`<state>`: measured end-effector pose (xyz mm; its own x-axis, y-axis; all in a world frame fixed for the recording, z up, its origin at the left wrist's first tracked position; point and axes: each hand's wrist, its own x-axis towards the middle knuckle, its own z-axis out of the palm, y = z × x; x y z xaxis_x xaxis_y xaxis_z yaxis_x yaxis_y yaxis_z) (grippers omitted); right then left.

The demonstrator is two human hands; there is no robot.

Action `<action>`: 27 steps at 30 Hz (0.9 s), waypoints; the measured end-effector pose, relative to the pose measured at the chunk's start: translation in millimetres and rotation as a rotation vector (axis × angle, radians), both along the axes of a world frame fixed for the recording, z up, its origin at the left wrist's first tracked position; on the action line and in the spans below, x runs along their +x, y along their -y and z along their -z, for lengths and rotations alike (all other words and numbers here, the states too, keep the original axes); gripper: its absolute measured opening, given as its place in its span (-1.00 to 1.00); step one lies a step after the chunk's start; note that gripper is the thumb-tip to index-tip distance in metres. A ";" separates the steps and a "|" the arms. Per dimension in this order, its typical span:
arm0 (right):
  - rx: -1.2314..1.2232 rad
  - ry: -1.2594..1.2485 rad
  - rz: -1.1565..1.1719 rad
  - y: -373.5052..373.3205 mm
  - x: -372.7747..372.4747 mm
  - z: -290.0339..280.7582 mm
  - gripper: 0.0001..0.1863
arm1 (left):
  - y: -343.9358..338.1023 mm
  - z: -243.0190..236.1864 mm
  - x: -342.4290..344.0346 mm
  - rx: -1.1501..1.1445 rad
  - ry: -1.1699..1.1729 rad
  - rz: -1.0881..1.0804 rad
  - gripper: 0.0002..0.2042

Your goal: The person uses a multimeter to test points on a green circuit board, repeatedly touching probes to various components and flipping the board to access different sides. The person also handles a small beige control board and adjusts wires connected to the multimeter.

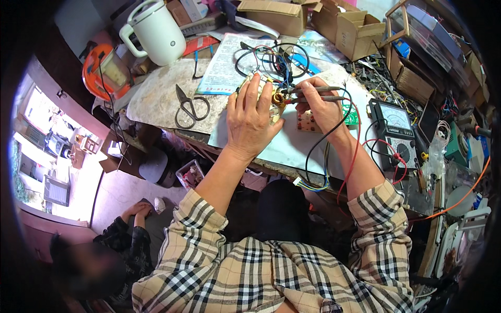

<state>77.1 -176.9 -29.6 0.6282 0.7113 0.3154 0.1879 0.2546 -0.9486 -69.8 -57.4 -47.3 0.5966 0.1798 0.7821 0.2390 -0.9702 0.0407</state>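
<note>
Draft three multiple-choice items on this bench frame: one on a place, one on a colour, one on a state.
1. Where do the scissors lie?
A. left of the left hand
B. on the multimeter
C. inside a cardboard box

2. What colour is the kettle?
A. black
B. white
C. blue

3. How does the right hand stand?
A. flat and empty on the bench
B. closed on two test probes
C. resting on the multimeter's dial

Key:
1 A, the scissors lie open on the grey slab to the left of the left hand.
2 B, the kettle's body and handle are white.
3 B, the fingers pinch both probes, their tips aimed at the circuit board under the left hand.
</note>
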 end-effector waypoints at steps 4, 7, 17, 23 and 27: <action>-0.002 0.052 0.090 2.1 2.4 4.1 -0.75 | 3.6 -0.6 2.9 -0.011 -0.065 0.002 -0.13; -0.072 0.091 0.100 1.7 -12.4 -4.1 -0.74 | 4.3 -1.8 -5.2 -0.003 -0.064 -0.041 -0.14; -0.014 0.182 0.118 4.5 -10.9 -8.8 -0.76 | 7.8 -5.2 1.2 0.024 -0.060 -0.046 -0.13; 0.012 0.020 0.114 -1.0 -2.8 -5.7 -0.75 | 3.4 -4.3 -0.2 -0.034 -0.055 -0.022 -0.12; 0.117 -0.112 0.161 9.5 1.6 -16.1 -0.67 | 1.6 0.3 1.4 -0.081 -0.060 -0.023 -0.08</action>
